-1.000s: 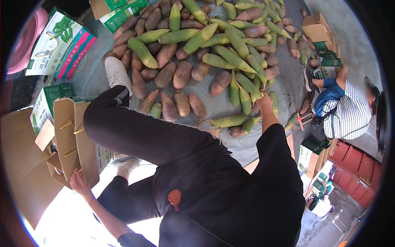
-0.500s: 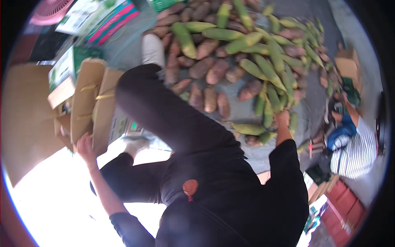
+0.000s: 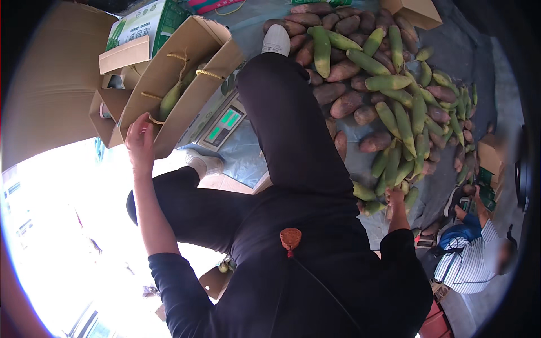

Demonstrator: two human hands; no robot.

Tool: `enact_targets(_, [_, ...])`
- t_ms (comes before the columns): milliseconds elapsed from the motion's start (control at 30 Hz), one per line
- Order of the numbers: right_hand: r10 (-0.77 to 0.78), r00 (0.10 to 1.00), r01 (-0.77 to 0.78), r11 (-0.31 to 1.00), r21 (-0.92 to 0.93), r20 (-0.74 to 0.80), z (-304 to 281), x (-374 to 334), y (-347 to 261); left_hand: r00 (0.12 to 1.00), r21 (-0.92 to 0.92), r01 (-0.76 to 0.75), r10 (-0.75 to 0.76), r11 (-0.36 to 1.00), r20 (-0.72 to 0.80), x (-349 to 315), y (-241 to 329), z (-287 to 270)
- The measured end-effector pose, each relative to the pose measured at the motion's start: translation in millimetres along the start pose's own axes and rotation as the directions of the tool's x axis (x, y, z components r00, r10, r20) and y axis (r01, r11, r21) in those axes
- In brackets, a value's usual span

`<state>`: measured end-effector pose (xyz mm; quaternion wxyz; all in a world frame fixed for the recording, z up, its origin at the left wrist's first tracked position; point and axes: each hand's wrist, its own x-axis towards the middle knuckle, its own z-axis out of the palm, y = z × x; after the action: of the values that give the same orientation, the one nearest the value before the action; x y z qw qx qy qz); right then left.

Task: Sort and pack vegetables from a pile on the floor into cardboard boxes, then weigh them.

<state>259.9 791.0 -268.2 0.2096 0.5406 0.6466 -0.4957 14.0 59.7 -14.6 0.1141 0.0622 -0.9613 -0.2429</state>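
Note:
At the left, my left hand [image 3: 140, 138] is closed on the near edge of an open cardboard box [image 3: 197, 42], beside a yellow rope handle [image 3: 152, 120]. A green radish [image 3: 170, 101] with a long thin root lies inside that box. My right hand [image 3: 396, 197] reaches to the near end of a large pile, its fingers curled at the end of a green radish [image 3: 393, 167]; the fingertips are partly hidden. Long green radishes [image 3: 389, 82] lie over and among reddish-brown root vegetables [image 3: 345, 105] on a sheet on the ground.
A digital scale [image 3: 222, 127] with lit green displays stands beside the box. A green-and-white carton [image 3: 146, 28] is behind it. Another cardboard box [image 3: 414, 12] stands beyond the pile. On the right, a person in a striped shirt [image 3: 468, 256] crouches near more boxes [image 3: 491, 155].
The view has shifted, so the pile appears farther right and more of the box's inside and the scale show. Both hands stay in about the same places, at the box edge and the pile.

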Motion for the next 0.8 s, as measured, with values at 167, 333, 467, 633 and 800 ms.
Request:
enact_targets(167, [-0.079,0.996,0.081,0.995,-0.065,0.027,28,-32,-18,0.999,-0.073,0.034,-0.034,0.997,0.001,0,-1,6])
enact_targets(333, [-0.292,0.955,0.294,0.925,-0.241,0.042,52,-29,-76,1.0,-0.086,-0.013,0.011,0.996,-0.028,6,4,3])
enact_targets(467, [-0.666,0.741,0.541,0.512,-0.667,0.09,91,-49,-162,0.999,-0.1,-0.02,0.016,0.995,-0.042,5,4,2])
enact_targets(633, [-0.862,0.451,0.795,0.271,-0.543,0.231,152,-117,-297,0.999,-0.079,0.015,-0.018,0.997,-0.042,2,7,-4])
enact_targets(800, [-0.908,0.225,0.953,0.129,-0.274,0.354,208,-209,-408,0.999,-0.06,0.011,-0.013,0.998,-0.042,3,5,-5])
